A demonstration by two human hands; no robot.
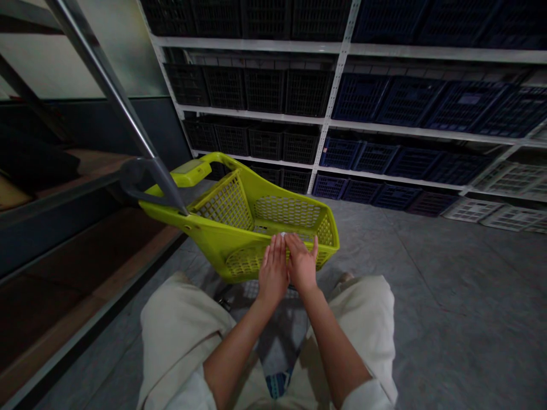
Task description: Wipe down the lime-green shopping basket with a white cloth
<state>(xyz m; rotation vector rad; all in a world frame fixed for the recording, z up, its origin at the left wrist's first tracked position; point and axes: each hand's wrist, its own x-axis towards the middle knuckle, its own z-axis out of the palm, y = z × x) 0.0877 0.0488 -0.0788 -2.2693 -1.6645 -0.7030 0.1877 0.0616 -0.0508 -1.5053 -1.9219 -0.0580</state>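
My left hand and my right hand meet in front of me, side by side, over the near rim of a yellow-green plastic shopping cart. The left fingers are straight and pressed together. On the right, the fingers lean in towards the left fingertips and one digit sticks up apart. A tiny white bit shows between the fingertips, too small to name. Whether the hands touch the rim is unclear. Inside the cart, a slotted divider stands near the handle.
White metal shelving fills the back, holding black crates, blue crates and white crates. At left, a metal pole rises from a grey holder on the cart, beside a dark shelf unit. The grey floor extends right.
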